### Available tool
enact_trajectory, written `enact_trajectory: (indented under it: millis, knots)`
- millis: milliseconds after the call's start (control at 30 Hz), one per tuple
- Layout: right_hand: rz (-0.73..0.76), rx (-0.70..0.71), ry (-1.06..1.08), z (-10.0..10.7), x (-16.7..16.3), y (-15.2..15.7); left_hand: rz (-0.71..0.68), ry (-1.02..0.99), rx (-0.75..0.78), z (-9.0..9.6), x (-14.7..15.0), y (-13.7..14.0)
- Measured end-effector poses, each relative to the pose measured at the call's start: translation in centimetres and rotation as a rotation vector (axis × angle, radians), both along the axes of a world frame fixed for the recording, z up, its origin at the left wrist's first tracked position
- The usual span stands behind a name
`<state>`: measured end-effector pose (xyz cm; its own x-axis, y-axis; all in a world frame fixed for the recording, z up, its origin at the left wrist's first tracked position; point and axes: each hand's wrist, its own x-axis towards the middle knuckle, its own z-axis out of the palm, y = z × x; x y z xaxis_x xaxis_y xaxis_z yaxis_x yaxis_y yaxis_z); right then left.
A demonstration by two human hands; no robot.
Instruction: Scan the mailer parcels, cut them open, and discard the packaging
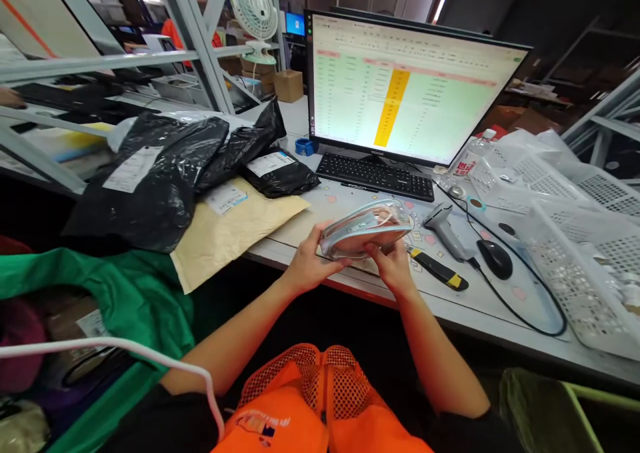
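Note:
Both my hands hold a clear plastic pouch with pale blue edging just above the front edge of the desk. What lies inside it looks pinkish and I cannot make it out. My left hand grips the pouch's left end, thumb along its lower side. On the right end, my right hand is closed with the thumb pressed on the near face. A black and yellow utility knife lies on the desk just right of my right hand. Beyond it rests a grey barcode scanner with a black cable.
Black parcels and a tan padded envelope cover the desk's left side. A monitor stands behind a keyboard. To the right are a mouse and white plastic baskets. A green bag hangs at lower left.

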<state>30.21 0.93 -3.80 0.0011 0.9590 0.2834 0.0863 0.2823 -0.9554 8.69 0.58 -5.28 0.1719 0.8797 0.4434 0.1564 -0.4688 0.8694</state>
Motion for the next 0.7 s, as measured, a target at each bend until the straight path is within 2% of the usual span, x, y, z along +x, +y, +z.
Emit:
enact_trajectory:
  millis: [167, 300, 400, 567, 700]
  knots:
    - [0.003, -0.069, 0.062, -0.5, -0.5, -1.5, -0.121, -0.083, -0.077, -2.8, 1.7, 0.4]
    - [0.009, -0.059, 0.021, -0.2, 0.2, -2.0, -0.116, -0.067, -0.086, -3.3, 2.5, 0.6]
    - [-0.017, -0.014, -0.010, 0.1, 1.3, -2.0, -0.024, -0.074, -0.013, -3.0, 2.1, 0.9]
    - [-0.027, -0.021, -0.025, 0.4, 4.8, -1.8, 0.098, -0.247, 0.178, -1.1, -0.5, 2.0]
    - [-0.073, 0.054, -0.033, 1.1, 6.8, -2.1, 0.266, -0.159, 0.245, 0.7, -2.7, 2.5]
